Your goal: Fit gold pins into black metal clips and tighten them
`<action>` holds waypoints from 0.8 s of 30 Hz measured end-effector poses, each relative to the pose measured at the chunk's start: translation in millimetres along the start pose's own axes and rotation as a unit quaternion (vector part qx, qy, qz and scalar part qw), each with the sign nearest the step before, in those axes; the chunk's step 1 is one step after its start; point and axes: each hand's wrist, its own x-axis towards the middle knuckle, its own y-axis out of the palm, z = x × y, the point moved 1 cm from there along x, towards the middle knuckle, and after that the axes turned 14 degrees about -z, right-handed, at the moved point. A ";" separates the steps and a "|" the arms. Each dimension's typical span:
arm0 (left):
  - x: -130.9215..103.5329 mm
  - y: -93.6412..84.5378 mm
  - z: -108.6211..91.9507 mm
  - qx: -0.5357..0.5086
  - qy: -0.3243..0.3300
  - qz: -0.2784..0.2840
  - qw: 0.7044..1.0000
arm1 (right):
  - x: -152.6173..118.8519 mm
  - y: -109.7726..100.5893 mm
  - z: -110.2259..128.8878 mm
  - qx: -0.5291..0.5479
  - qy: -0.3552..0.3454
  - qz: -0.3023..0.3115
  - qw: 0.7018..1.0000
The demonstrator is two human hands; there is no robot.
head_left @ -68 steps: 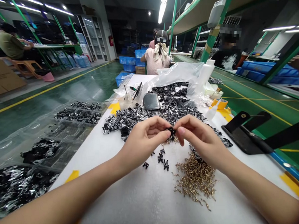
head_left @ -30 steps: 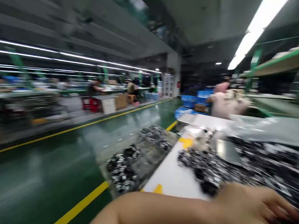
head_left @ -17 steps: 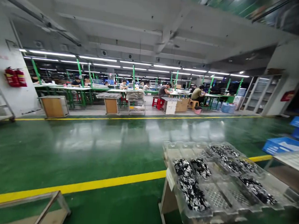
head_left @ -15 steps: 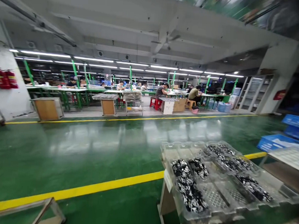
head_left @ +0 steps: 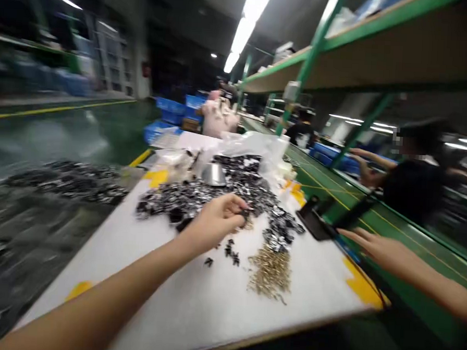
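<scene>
My left hand [head_left: 224,215] hovers over the middle of a white tabletop [head_left: 164,297], thumb and fingers pinched round a small black part [head_left: 245,213]. Around and beyond it spreads a heap of small black and silver parts [head_left: 201,195], with a metal scoop [head_left: 213,174] lying in it. Several loose black pieces [head_left: 231,250] lie just below the hand. To the right is a pile of small gold-coloured metal pieces [head_left: 270,271]. My right hand [head_left: 372,248], fingers stretched out and slightly blurred, is beyond the table's right edge, close to a black stand [head_left: 317,221], apparently holding nothing.
A green conveyor belt [head_left: 413,257] runs along the right, below a shelf with a green frame [head_left: 382,26]. One person [head_left: 417,179] works across it. Trays of black parts [head_left: 68,182] stand at the left. Blue crates [head_left: 170,111] and a clear plastic bag [head_left: 250,147] are farther back.
The view has swung right, from the green aisle and parts trays to the white table. Both hands now show; the left one holds a small black part.
</scene>
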 end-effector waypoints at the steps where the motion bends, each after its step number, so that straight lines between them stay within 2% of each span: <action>1: 3.5 -0.1 -1.2 0.014 0.003 0.001 1.000 | -14.6 8.7 -8.5 -0.013 0.012 0.026 1.000; 3: 6.1 -4.9 -4.8 0.038 -0.006 0.000 0.999 | -27.9 27.8 -18.3 -0.019 0.021 0.057 0.998; 6: 3.3 -11.1 -8.9 0.062 -0.023 -0.004 0.998 | -23.9 47.7 -20.8 -0.007 0.007 0.056 0.998; 12: 4.2 -12.6 -6.2 0.048 -0.041 -0.012 0.998 | -19.1 54.9 -11.6 0.022 -0.054 0.025 0.998; 17: 1.7 -10.5 -6.1 0.030 -0.050 -0.005 0.998 | -8.9 39.1 -1.5 0.033 -0.055 0.016 0.998; 24: 0.1 -5.3 -1.9 0.032 -0.050 -0.031 0.998 | -18.3 -12.4 9.6 0.010 -0.005 0.044 0.999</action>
